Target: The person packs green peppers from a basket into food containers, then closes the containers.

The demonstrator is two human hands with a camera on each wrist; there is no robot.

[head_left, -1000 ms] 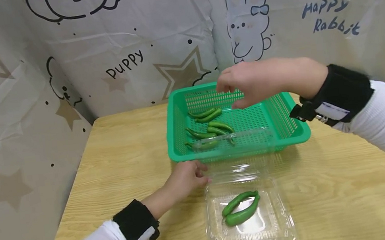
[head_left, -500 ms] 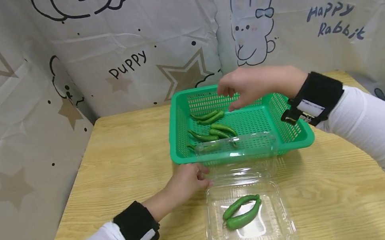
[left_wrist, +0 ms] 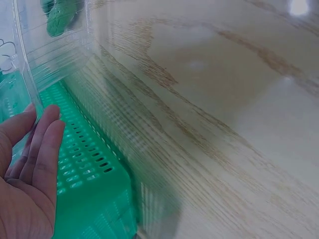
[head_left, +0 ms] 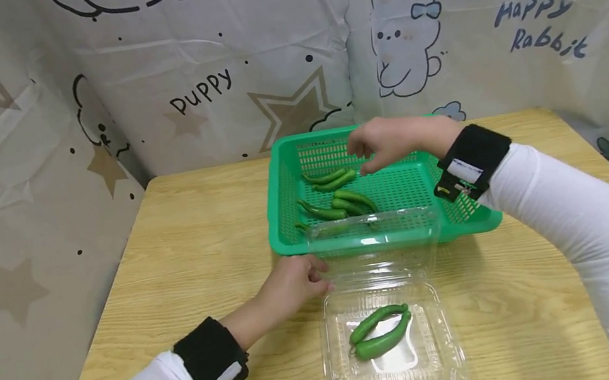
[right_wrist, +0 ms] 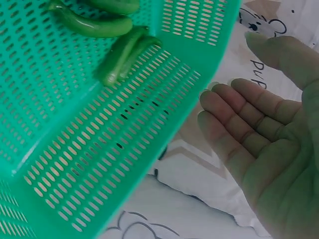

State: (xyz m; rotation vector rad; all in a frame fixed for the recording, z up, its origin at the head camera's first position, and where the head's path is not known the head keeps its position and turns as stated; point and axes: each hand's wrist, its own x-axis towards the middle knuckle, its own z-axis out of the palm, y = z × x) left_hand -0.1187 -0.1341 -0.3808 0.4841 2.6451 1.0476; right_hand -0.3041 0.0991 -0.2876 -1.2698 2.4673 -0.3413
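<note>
My right hand (head_left: pixel 387 142) hovers over the back of the green basket (head_left: pixel 275 212), fingers loosely bent, holding nothing. In the right wrist view its palm and fingers (right_wrist: pixel 244 119) show beside the basket rim. Several green peppers (head_left: pixel 323 212) lie in the basket's left half; a pair (head_left: pixel 337 179) lies nearest my right hand. My left hand (head_left: pixel 293 283) pinches the left edge of the raised clear plastic lid (head_left: pixel 379 266), its thumb and fingertips at that edge in the left wrist view. The lid leans across the basket's front. Two green peppers (head_left: pixel 383 342) sit in the container's base (head_left: pixel 333 376).
A wooden table (head_left: pixel 195 229) bears the basket and container. Behind and to the left hangs a pale printed cloth (head_left: pixel 152 63) with stars and cartoon animals. The basket's front rim (head_left: pixel 463 227) stands just behind the container.
My right hand has sunk a little over the basket, its wrist and forearm swinging left and lower. My left hand stays at the lid, and the head view shifts slightly.
</note>
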